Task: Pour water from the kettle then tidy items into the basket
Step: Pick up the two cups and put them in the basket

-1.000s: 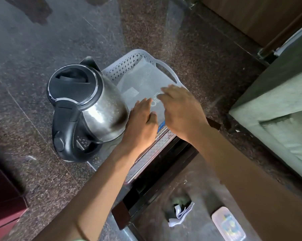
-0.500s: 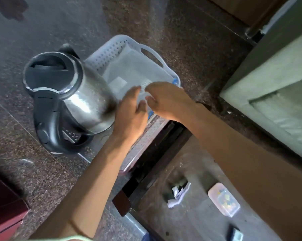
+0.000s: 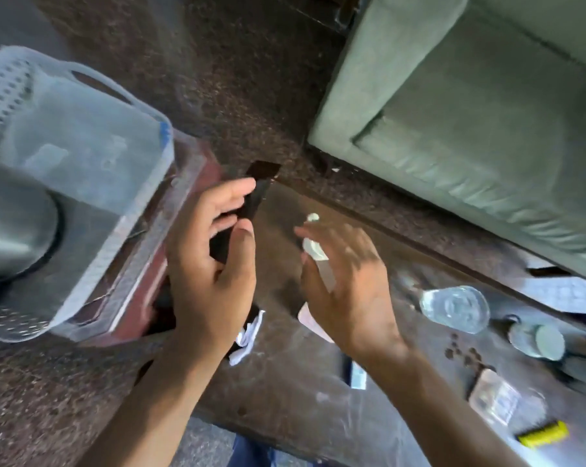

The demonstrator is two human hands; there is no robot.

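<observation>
Though blur hides any writing, basket (image 3: 163, 129) bears blue tape, kettle (image 3: 12, 227) inside.

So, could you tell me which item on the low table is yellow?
The small ridged block at the table's near right edge; the bottle is clear.

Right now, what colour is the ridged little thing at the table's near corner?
Yellow: the ridged object, in the head view.
</observation>
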